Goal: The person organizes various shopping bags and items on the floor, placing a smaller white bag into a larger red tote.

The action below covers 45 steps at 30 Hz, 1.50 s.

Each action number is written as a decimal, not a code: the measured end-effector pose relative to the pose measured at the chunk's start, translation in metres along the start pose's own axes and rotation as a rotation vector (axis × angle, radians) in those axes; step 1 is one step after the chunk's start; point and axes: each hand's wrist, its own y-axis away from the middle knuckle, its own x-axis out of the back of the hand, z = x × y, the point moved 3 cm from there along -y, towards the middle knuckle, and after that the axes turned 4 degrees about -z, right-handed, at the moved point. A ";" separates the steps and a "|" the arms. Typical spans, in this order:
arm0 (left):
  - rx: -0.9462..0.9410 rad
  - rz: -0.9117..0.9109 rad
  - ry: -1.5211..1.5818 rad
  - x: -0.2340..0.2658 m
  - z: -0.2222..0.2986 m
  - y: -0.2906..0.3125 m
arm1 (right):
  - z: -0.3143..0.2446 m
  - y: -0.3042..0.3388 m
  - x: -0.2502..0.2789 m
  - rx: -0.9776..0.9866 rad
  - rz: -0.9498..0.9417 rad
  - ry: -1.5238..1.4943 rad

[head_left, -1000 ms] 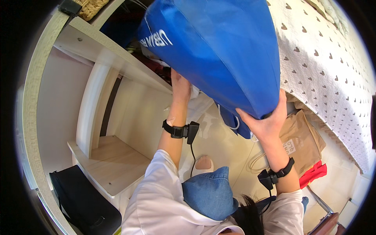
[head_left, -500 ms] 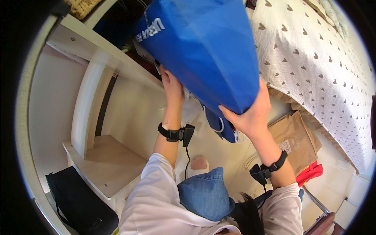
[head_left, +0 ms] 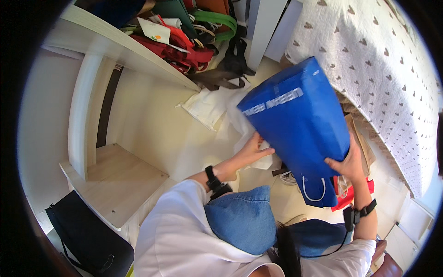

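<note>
Between my two hands I hold a large blue shopping bag (head_left: 295, 120) with white lettering, tilted so its white cord handle hangs toward me. My left hand (head_left: 251, 150) presses against its left side, thumb along the surface and the other fingers partly hidden beneath. My right hand (head_left: 348, 161) grips the lower right side, thumb on top and fingers around the edge. A white cloth bag (head_left: 207, 106) lies on the floor beyond my left hand. Under the blue bag, by my right forearm, a red bag (head_left: 344, 198) shows in part.
A pale wooden shelf frame (head_left: 122, 180) stands on the left, a black bag (head_left: 90, 235) beside it. Several bags, among them a red one (head_left: 175, 51) and a green handle (head_left: 221, 23), pile up at the back. A bed with a heart-patterned cover (head_left: 369, 74) fills the right.
The blue bag has moved right and toward me, away from the shelf, with both hands still on it. The bag pile and white cloth bag behind it are now uncovered.
</note>
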 end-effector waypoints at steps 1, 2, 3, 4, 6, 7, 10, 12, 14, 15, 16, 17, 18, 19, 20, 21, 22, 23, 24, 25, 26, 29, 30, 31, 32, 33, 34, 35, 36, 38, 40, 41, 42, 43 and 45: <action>0.022 -0.063 -0.004 -0.007 -0.015 -0.011 | 0.020 0.001 0.000 -0.016 -0.005 0.005; 0.031 -0.081 0.006 -0.012 -0.011 -0.016 | 0.047 0.004 0.000 -0.071 0.012 -0.036; 0.050 -0.179 -0.129 -0.016 0.001 -0.021 | 0.066 0.004 0.001 -0.117 0.032 -0.081; 0.075 -0.266 -0.271 -0.013 0.007 -0.022 | 0.073 0.001 0.001 -0.121 0.029 -0.091; -0.020 -0.137 -0.425 0.019 0.011 -0.035 | 0.087 -0.002 -0.002 -0.145 -0.005 -0.190; -0.006 -0.034 -0.477 0.042 0.020 -0.041 | 0.094 -0.005 -0.005 -0.173 -0.023 -0.158; -0.066 0.478 -0.785 0.118 0.048 -0.047 | 0.101 -0.012 -0.006 -0.160 -0.072 -0.161; -0.225 0.645 -1.249 0.156 0.062 -0.042 | 0.107 -0.018 -0.007 -0.192 -0.131 -0.219; -0.135 0.637 -1.308 0.180 0.043 -0.033 | 0.113 -0.024 -0.014 -0.169 -0.168 -0.279; -0.045 0.621 -1.350 0.182 0.037 -0.033 | 0.115 -0.026 -0.016 -0.175 -0.169 -0.281; -0.043 0.615 -1.350 0.183 0.033 -0.032 | 0.117 -0.027 -0.019 -0.176 -0.183 -0.296; -0.037 0.550 -1.388 0.182 0.028 -0.032 | 0.119 -0.028 -0.022 -0.178 -0.197 -0.311; -0.034 0.488 -1.426 0.180 0.029 -0.032 | 0.122 -0.029 -0.024 -0.179 -0.196 -0.313; -0.033 0.486 -1.428 0.182 0.034 -0.034 | 0.126 -0.029 -0.025 -0.158 -0.206 -0.324; 0.006 0.440 -1.433 0.186 0.038 -0.039 | 0.128 -0.030 -0.026 -0.137 -0.215 -0.334; 0.045 0.392 -1.440 0.189 0.046 -0.043 | 0.128 -0.030 -0.027 -0.138 -0.212 -0.340; 0.050 0.386 -1.445 0.189 0.058 -0.047 | 0.129 -0.029 -0.028 -0.156 -0.216 -0.305; 0.040 0.386 -1.356 0.187 0.070 -0.052 | 0.131 -0.028 -0.029 -0.174 -0.220 -0.269; 0.022 0.382 -1.264 0.182 0.084 -0.060 | 0.131 -0.028 -0.027 -0.180 -0.213 -0.273; -0.018 0.377 -1.362 0.163 0.097 -0.070 | 0.130 -0.025 -0.026 -0.197 -0.196 -0.203; -0.023 0.360 -1.358 0.150 0.104 -0.083 | 0.132 -0.021 -0.025 -0.215 -0.184 -0.133; -0.472 0.297 -1.544 0.136 0.131 -0.113 | 0.138 -0.019 -0.032 -0.143 -0.104 -0.181; -0.545 0.304 -1.767 0.140 0.135 -0.126 | 0.138 -0.019 -0.035 -0.145 -0.098 -0.193; -0.618 0.307 -1.988 0.144 0.137 -0.137 | 0.137 -0.018 -0.038 -0.132 -0.080 -0.179; -0.454 0.224 -2.096 0.162 0.126 -0.144 | 0.136 -0.018 -0.039 -0.119 -0.061 -0.165; -0.264 0.179 -2.052 0.167 0.117 -0.145 | 0.134 -0.015 -0.038 -0.135 -0.050 -0.173; -0.067 0.135 -2.008 0.174 0.110 -0.139 | 0.127 -0.015 -0.039 -0.120 -0.036 -0.128; -0.091 0.074 -2.152 0.194 0.096 -0.125 | 0.120 -0.016 -0.039 -0.099 -0.025 -0.084; -0.119 0.007 -2.298 0.212 0.086 -0.110 | 0.117 -0.015 -0.040 -0.103 -0.017 -0.105; 0.013 -0.213 -2.410 0.200 0.087 -0.086 | 0.126 -0.009 -0.041 -0.167 0.035 0.034; -0.010 -0.262 -2.418 0.196 0.094 -0.061 | 0.117 -0.015 -0.040 -0.158 0.055 0.003; -0.038 -0.296 -2.402 0.193 0.096 -0.056 | 0.108 -0.019 -0.041 -0.218 0.042 0.174; -0.030 -0.314 -2.420 0.191 0.103 -0.055 | 0.096 -0.021 -0.040 -0.274 0.026 0.347; -0.009 -0.384 -2.479 0.189 0.111 -0.056 | 0.078 -0.023 -0.043 -0.189 0.131 0.542; 0.028 -0.469 -2.556 0.192 0.130 -0.065 | 0.031 -0.034 -0.053 -0.062 0.268 0.542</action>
